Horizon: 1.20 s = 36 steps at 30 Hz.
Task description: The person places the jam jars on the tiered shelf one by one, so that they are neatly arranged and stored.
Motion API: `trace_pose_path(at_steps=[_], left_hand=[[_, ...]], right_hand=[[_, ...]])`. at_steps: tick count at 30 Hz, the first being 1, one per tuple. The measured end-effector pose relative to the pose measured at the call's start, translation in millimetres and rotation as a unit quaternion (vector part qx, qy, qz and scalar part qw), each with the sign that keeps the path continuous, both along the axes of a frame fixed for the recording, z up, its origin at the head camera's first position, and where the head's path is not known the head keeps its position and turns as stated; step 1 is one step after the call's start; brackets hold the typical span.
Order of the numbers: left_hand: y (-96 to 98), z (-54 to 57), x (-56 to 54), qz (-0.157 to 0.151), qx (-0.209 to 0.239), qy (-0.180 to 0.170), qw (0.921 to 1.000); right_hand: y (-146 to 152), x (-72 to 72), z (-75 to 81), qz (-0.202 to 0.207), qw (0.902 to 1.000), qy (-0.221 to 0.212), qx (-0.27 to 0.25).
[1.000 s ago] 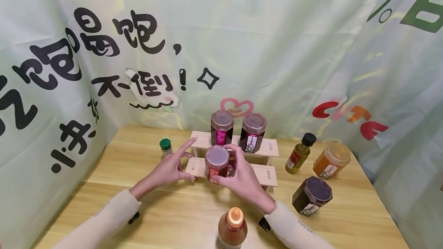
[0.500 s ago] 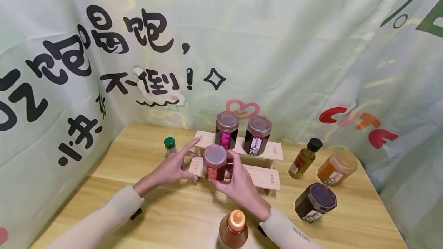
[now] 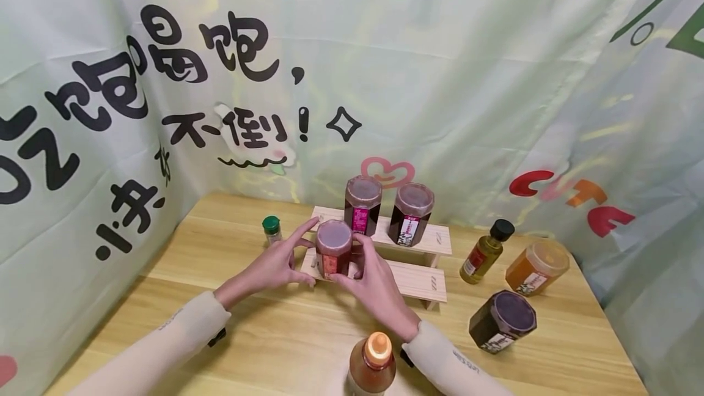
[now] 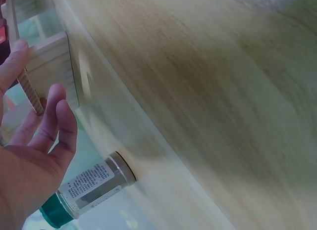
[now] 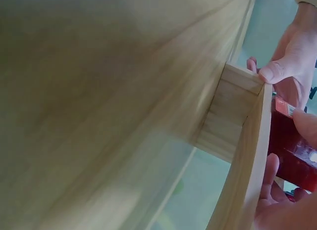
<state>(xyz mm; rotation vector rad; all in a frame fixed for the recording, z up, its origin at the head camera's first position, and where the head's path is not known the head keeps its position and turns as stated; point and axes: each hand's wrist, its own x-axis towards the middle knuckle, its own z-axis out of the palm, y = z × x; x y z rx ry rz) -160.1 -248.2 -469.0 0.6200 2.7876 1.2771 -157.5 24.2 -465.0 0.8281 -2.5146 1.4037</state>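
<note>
A faceted jar of dark red contents (image 3: 334,252) with a pale lid is gripped by my right hand (image 3: 376,277), thumb in front and fingers at its right side. It stands upright at the lower step of a two-step wooden rack (image 3: 412,280); whether its base touches the wood is hidden. My left hand (image 3: 273,266) holds the rack's left end, with its thumb at the lower step's front corner. In the left wrist view its fingers (image 4: 59,118) curl behind the board's end. Two dark jars, one with a magenta label (image 3: 360,219) and one with a white label (image 3: 408,228), stand on the upper step.
A green-capped shaker (image 3: 272,229) stands just left of the rack. To the right are an oil bottle (image 3: 480,260), an amber jar (image 3: 532,277) and a dark jar (image 3: 495,326). An orange-capped bottle (image 3: 373,365) stands in front, between the forearms. A printed curtain (image 3: 467,109) hangs behind.
My right hand has carried the red jar leftward along the lower step, towards its left end. My left hand has stayed at the rack's end. The head view has shifted slightly.
</note>
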Motion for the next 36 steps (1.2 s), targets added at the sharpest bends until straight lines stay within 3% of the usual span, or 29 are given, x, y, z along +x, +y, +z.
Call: trace_pose_path(at_steps=[10, 17, 21, 27, 33, 36], left_hand=[[3.8, -2.5, -1.9, -0.005, 0.002, -0.001, 1.0], [5.3, -2.0, 1.5, 0.002, 0.008, -0.014, 0.9999], [5.6, -1.2, 3.4, 0.006, 0.026, -0.017, 0.9995], [5.2, -3.7, 3.5, 0.002, 0.053, -0.018, 0.9984], [4.0, -2.0, 0.6, -0.002, 0.069, -0.02, 0.9974], [4.8, -3.5, 0.5, -0.008, 0.071, -0.025, 0.9971]], right_hand=[[-0.3, -1.1, -2.1, 0.003, 0.9998, 0.02, 0.009], [12.1, 7.0, 5.9, -0.001, 0.9995, 0.029, -0.014], [28.1, 9.6, 14.9, 0.008, 0.9991, 0.02, -0.037], [61.4, 12.8, 23.6, 0.016, 0.996, 0.041, -0.077], [94.7, 21.6, 37.3, -0.018, 0.9952, 0.024, -0.093], [112.7, 26.8, 42.1, -0.039, 0.994, 0.043, -0.093]])
